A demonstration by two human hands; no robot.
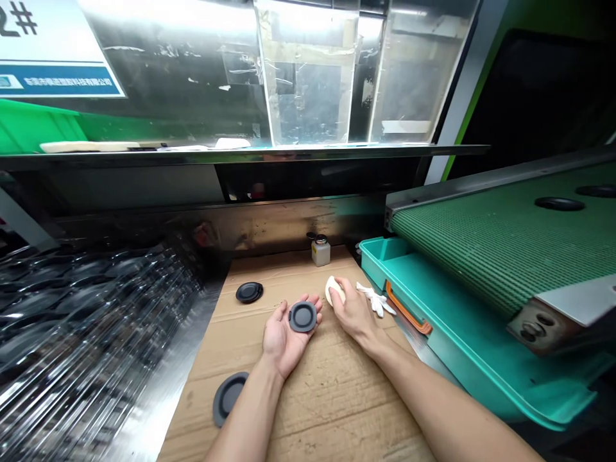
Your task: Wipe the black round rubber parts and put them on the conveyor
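In my left hand [283,337], palm up, rests a small dark grey round lid [303,317] with a raised rim, the fingers curled around its far side. Just to the right, my right hand [355,309] pinches a white round pad [332,290] above the cardboard. The pad is apart from the lid. Partly behind my left forearm lies a larger grey round lid [226,399]. Farther back on the left, black round lids [249,292] lie stacked. A white glove [376,299] sits beside my right hand.
Cardboard [337,410] covers the worktop. At its back stands a small white bottle [320,251] with a flipped-up cap. On the right, a teal tray [462,327] with an orange handle sits below a green conveyor belt [520,237] carrying black parts. Many clear-wrapped black parts [86,308] fill the left.
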